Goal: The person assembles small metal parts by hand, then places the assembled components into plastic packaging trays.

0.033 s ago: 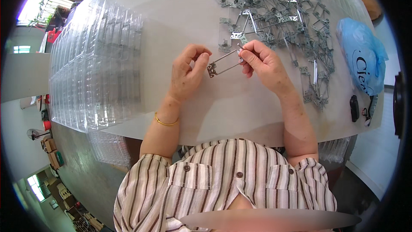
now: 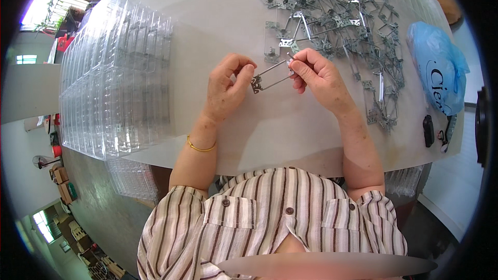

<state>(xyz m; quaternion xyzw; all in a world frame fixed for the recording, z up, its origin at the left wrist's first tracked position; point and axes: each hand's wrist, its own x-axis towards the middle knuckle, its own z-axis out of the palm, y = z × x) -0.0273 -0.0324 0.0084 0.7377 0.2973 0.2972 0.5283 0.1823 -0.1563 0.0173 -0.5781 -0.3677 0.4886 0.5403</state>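
A small rectangular metal frame [image 2: 273, 84] with two thin parallel rods and a cut-out end plate is held over the table. My right hand [image 2: 322, 80] pinches its far right end between thumb and fingers, which cover that end in part. At the other end, the dark end plate [image 2: 256, 84] points toward my left hand [image 2: 226, 87]. My left fingers are curled with thumb and forefinger pressed together right beside the plate; whatever they hold, if anything, is hidden. Beyond my right hand lies a tangled heap of similar metal frames [image 2: 337, 21].
Stacked clear plastic trays [image 2: 114, 78] stand on the left of the pale table [image 2: 218, 26]. On the right sit a blue plastic bag [image 2: 438, 67] and a small black object [image 2: 428, 130]. More clear plastic trays [image 2: 132, 178] are below the table's left edge.
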